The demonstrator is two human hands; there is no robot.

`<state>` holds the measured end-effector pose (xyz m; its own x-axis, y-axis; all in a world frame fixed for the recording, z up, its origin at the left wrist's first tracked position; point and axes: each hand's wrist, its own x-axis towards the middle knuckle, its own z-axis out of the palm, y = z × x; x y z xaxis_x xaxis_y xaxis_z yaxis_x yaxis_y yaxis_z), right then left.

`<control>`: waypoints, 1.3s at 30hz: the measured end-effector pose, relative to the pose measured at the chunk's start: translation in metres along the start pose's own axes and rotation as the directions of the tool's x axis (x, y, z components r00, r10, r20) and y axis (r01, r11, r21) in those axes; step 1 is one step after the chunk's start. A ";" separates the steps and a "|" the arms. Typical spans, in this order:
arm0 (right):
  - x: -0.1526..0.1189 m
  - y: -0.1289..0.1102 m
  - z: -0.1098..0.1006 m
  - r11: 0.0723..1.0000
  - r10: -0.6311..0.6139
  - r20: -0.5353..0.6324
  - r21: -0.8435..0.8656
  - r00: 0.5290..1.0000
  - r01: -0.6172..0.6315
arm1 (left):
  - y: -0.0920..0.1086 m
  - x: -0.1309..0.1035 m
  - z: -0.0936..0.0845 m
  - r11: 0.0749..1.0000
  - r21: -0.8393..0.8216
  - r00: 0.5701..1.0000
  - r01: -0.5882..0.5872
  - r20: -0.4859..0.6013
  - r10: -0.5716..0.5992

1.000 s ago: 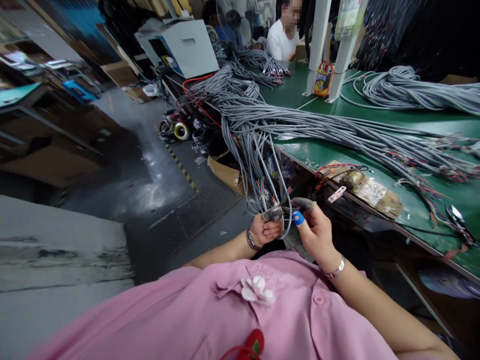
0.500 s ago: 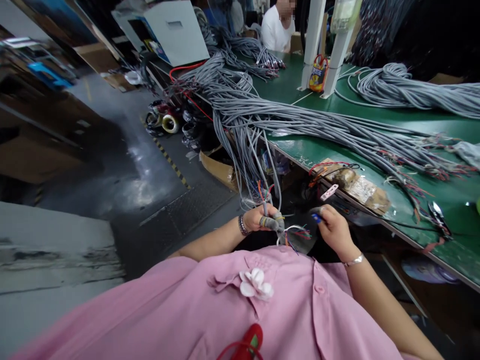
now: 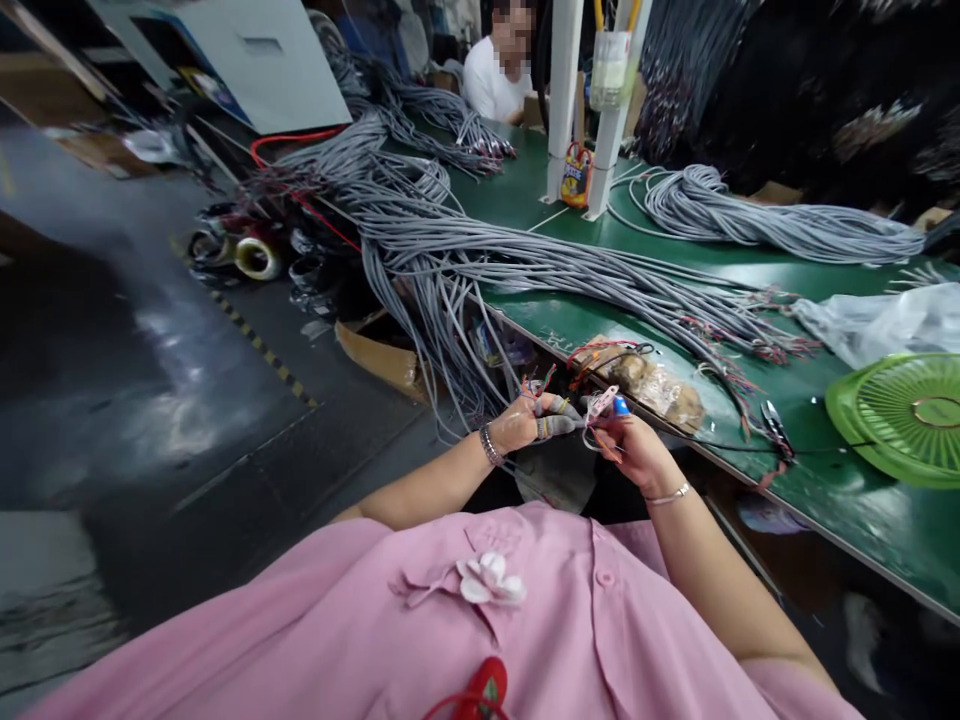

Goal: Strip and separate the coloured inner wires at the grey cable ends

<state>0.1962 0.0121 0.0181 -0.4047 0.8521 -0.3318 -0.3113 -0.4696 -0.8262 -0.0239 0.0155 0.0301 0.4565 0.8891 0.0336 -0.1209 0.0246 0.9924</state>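
Note:
My left hand (image 3: 521, 424), with grey covers on its fingers, is closed around the end of a grey cable, just over my lap. Thin coloured wires (image 3: 538, 382) stick up behind its fingers. Touching the left fingertips, my right hand (image 3: 631, 445) is closed on the loose wires (image 3: 597, 436) fanned from the cable end. Blue wrapping (image 3: 621, 405) covers one right finger. A small pink-and-white piece (image 3: 602, 400) shows just behind the fingertips, at the table edge. Which single wires the right fingers pinch cannot be made out.
Many grey cables (image 3: 525, 250) run across the green table (image 3: 510, 210) and hang over its edge. A taped block (image 3: 660, 385), pliers (image 3: 776, 428), a green fan (image 3: 930, 410) and a plastic bag (image 3: 892, 320) lie rightward. A person (image 3: 495, 80) sits across the table.
My right hand has come left to the cable end and closed on its wires. It was apart from the left hand before. The view has turned right, bringing in the green fan.

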 end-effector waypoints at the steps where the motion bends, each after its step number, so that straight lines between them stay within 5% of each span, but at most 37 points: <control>1: 0.003 -0.002 0.003 1.000 -0.005 -0.010 0.001 1.000 0.005 | -0.004 0.004 0.000 1.000 -0.021 1.000 0.007 -0.011 -0.007; 3: 0.008 0.000 0.005 0.997 -0.079 -0.108 -0.035 0.991 0.075 | -0.012 0.012 -0.002 0.998 -0.065 0.999 0.020 -0.032 -0.022; 8: 0.014 0.016 0.002 0.926 -0.374 -0.312 -0.185 0.873 0.330 | -0.024 0.024 -0.009 0.992 -0.116 0.998 0.058 -0.009 -0.059; 14: 0.022 0.017 0.010 0.980 -0.135 -0.236 0.108 0.962 0.164 | -0.028 0.029 -0.004 0.983 -0.136 0.992 0.120 0.061 -0.113; 20: 0.022 0.011 0.018 0.956 -0.068 -0.310 0.252 0.948 0.151 | -0.033 0.031 -0.004 0.978 -0.136 0.982 0.157 0.129 -0.140; 32: 0.021 0.011 0.021 0.953 -0.101 -0.294 0.245 0.951 0.177 | -0.042 0.028 -0.004 0.981 -0.060 0.973 0.182 0.157 -0.171; 39: 0.017 0.019 0.006 0.948 -0.039 -0.272 0.295 0.961 0.122 | -0.037 0.018 -0.005 0.976 -0.115 0.971 0.185 0.176 -0.164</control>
<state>0.1780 0.0163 -0.0004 -0.1428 0.9004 -0.4109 -0.5984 -0.4092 -0.6888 -0.0156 0.0326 -0.0070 0.6184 0.7783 -0.1088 -0.1348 0.2415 0.9610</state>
